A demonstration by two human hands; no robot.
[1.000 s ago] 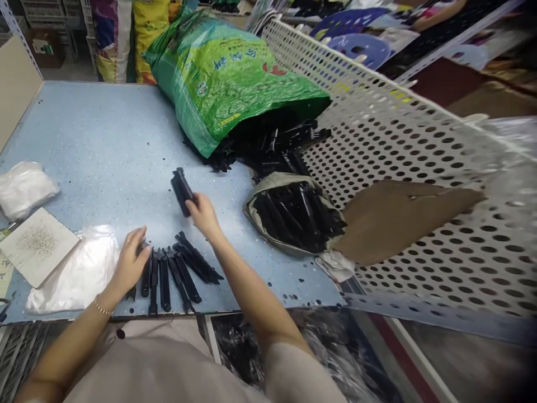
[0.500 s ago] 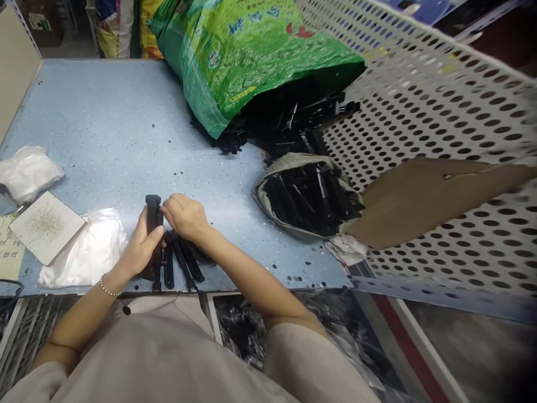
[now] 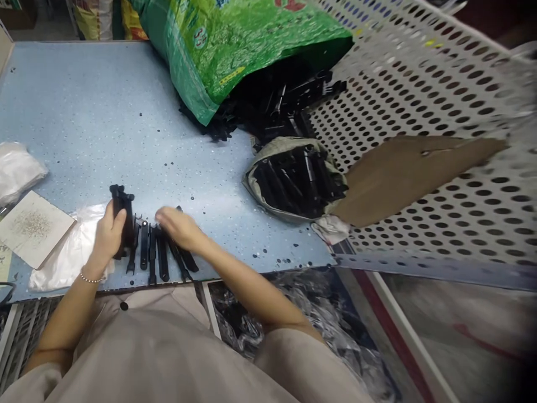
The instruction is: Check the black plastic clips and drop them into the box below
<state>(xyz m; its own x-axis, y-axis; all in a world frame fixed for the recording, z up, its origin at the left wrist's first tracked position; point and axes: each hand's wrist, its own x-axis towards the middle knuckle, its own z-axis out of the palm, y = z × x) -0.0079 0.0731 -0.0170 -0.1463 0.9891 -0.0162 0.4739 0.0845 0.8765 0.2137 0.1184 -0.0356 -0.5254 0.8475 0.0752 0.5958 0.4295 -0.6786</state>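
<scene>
My left hand [image 3: 109, 232] is wrapped round a bundle of black parts [image 3: 122, 215], held upright at the table's near left. My right hand [image 3: 178, 226] is smeared by motion and hovers over several slim black parts [image 3: 152, 254] lying side by side near the front edge. Whether its fingers hold anything is hidden. To the right, a cloth sack [image 3: 268, 204] lies open, full of similar black parts. Behind it, a green bag [image 3: 235, 50] lies with its mouth open and black parts [image 3: 293, 106] spilling out.
The blue speckled table [image 3: 92, 117] carries white plastic bags [image 3: 19, 170] and a square white plate [image 3: 36, 226] at the left. A perforated white panel [image 3: 411, 106] rises at the right, with brown cardboard [image 3: 403, 173] against it. Clear plastic wrapping [image 3: 314, 319] lies below the front edge.
My left hand has moved left with black parts, and more parts on the table are uncovered. My right hand has come away from the held parts. The view has shifted slightly.
</scene>
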